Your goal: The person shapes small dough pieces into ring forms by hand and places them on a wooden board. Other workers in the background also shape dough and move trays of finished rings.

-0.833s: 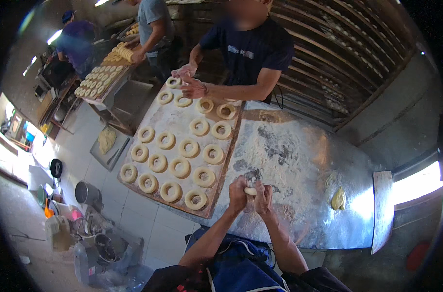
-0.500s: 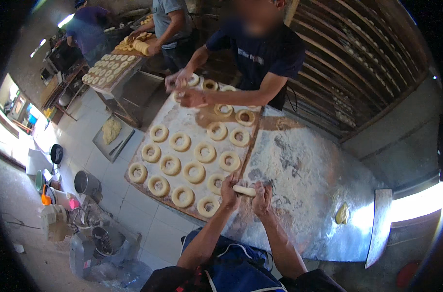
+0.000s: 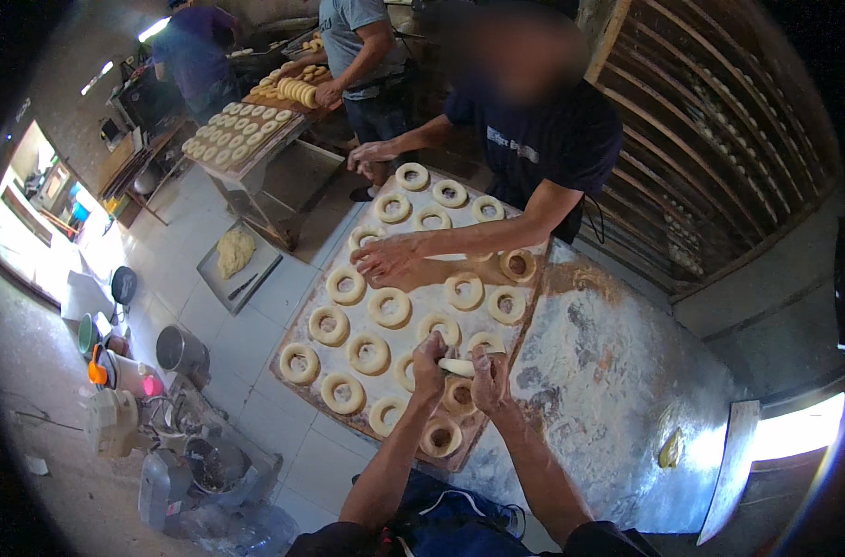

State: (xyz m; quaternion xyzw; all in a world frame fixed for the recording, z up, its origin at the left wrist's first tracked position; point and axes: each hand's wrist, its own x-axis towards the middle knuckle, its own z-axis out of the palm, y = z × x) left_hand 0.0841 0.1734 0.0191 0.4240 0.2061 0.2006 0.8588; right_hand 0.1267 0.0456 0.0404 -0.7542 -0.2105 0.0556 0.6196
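Note:
My left hand (image 3: pixel 429 371) and my right hand (image 3: pixel 491 381) are both closed on one pale dough ring (image 3: pixel 457 368), pinching it at opposite ends. My fingers hide much of this ring, which looks stretched sideways between them. It is held over the near right part of a floured wooden board (image 3: pixel 427 297). Rows of raw dough rings lie on that board, among them one (image 3: pixel 441 436) at the near corner and one (image 3: pixel 368 354) left of my hands. From across, a co-worker's hand (image 3: pixel 390 258) reaches low over the rings at the board's left side.
Right of the board stretches a flour-dusted metal table (image 3: pixel 608 390) with a small dough scrap (image 3: pixel 671 449). A long flat blade (image 3: pixel 730 469) stands at its right end. On the floor are a tray (image 3: pixel 241 269) with dough and a metal pot (image 3: pixel 181 351). A slatted rack (image 3: pixel 701 139) rises behind.
My hands have carried the dough ring from beside the board's right edge to over the board. The co-worker's hands, earlier close together at the far end, have moved apart. My view has shifted.

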